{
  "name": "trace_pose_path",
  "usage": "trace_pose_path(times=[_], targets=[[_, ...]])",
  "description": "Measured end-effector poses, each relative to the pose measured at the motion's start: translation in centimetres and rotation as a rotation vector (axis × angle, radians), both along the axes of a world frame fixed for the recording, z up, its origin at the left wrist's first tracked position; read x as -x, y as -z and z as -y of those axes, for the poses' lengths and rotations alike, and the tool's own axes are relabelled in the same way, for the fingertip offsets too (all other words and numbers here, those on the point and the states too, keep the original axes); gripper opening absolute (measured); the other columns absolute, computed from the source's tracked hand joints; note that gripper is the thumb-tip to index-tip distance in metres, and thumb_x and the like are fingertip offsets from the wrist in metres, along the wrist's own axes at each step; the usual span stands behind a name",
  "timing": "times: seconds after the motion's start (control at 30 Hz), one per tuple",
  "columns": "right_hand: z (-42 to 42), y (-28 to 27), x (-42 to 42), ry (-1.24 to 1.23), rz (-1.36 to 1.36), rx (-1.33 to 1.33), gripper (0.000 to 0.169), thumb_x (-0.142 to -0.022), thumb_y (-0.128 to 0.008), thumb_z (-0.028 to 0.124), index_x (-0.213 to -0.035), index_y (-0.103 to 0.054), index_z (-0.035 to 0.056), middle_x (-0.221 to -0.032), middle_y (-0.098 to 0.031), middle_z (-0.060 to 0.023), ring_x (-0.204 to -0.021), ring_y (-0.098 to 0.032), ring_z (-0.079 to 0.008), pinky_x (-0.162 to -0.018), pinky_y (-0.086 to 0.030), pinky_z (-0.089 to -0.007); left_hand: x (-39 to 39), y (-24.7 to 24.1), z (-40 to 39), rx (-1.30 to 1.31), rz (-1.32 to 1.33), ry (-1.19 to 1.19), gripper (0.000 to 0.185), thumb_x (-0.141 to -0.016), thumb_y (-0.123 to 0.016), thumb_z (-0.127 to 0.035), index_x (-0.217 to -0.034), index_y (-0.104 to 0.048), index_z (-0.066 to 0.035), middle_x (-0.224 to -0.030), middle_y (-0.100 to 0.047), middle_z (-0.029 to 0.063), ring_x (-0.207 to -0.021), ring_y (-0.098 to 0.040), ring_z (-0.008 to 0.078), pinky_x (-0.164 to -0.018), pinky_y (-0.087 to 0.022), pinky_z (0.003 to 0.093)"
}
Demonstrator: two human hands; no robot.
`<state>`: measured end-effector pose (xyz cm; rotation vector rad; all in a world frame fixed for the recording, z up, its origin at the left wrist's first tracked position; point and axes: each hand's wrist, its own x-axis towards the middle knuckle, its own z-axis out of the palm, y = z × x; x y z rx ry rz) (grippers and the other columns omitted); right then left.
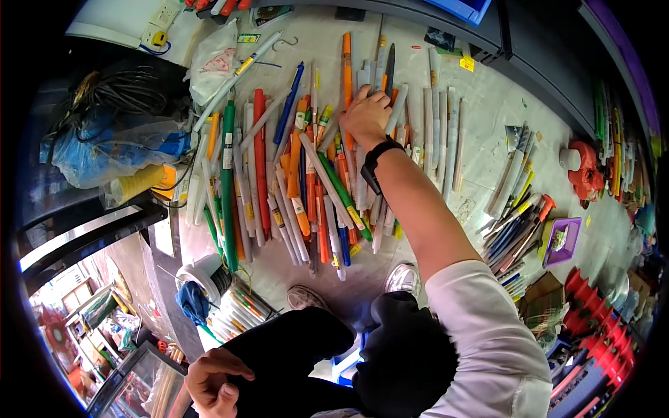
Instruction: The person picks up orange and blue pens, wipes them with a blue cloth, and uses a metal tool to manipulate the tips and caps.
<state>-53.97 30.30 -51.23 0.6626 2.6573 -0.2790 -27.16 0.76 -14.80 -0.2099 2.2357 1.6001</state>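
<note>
Long narrow tubes lie side by side on the tiled floor before me, many of them clear or whitish plastic. Among them are a green tube (pixel 228 193), a red tube (pixel 260 167) and a blue tube (pixel 289 104). My right hand (pixel 367 112) reaches into the far part of the spread, fingers down among the tubes. Just left of it lies an orange tube (pixel 347 65); a dark pointed piece (pixel 390 68) is beyond its fingers. Whether the fingers grip anything is hidden. Low on the left, my left hand (pixel 217 381) hovers by my thigh, loosely curled and holding nothing.
A plastic bag (pixel 213 65) and a bundle of black cable (pixel 123 91) sit at the left. A white bucket (pixel 201 277) stands near my left knee. To the right are bundled tools (pixel 512 230), a purple basket (pixel 565 243) and red stacked pieces (pixel 601 324).
</note>
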Motion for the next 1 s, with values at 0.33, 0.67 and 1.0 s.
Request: trace_pose_path(times=[0.33, 0.67, 1.0], targets=[[0.5, 2.5, 0.0, -0.036, -0.137, 0.031, 0.067, -0.09, -0.062, 0.024, -0.14, -0.033, -0.0098, -0.117, -0.055, -0.0257, -0.105, -0.062, -0.0368, -0.086, -0.054, -0.0423, 0.4, -1.2, -0.3, -0.08, 0.024, 0.086, 0.036, -0.098, -0.062, -0.03, -0.103, -0.057, 0.005, -0.09, -0.062, 0.0192, -0.082, -0.058, 0.0249, -0.073, -0.048, 0.0349], [3.6, -1.8, -12.0, -0.26, -0.091, 0.435, 0.058, -0.091, -0.063, 0.03, -0.125, -0.042, -0.0118, -0.114, -0.057, -0.0312, -0.099, -0.066, -0.0429, -0.079, -0.058, -0.0437, 0.3, -1.5, -0.1, -0.061, 0.05, 0.049, 0.039, -0.097, -0.063, -0.033, -0.102, -0.058, 0.005, -0.089, -0.063, 0.0182, -0.083, -0.058, 0.0251, -0.073, -0.048, 0.0342], [-7.2, 2.7, -3.5, -0.143, -0.197, -0.138, 0.045, -0.096, -0.055, 0.028, -0.129, -0.057, -0.0027, -0.12, -0.063, -0.0202, -0.1, -0.067, -0.0356, -0.084, -0.057, -0.0429, 0.2, -2.2, -0.1, -0.036, 0.044, 0.016, 0.041, -0.097, -0.063, -0.034, -0.1, -0.059, 0.006, -0.088, -0.063, 0.0183, -0.082, -0.058, 0.0248, -0.073, -0.048, 0.0344]])
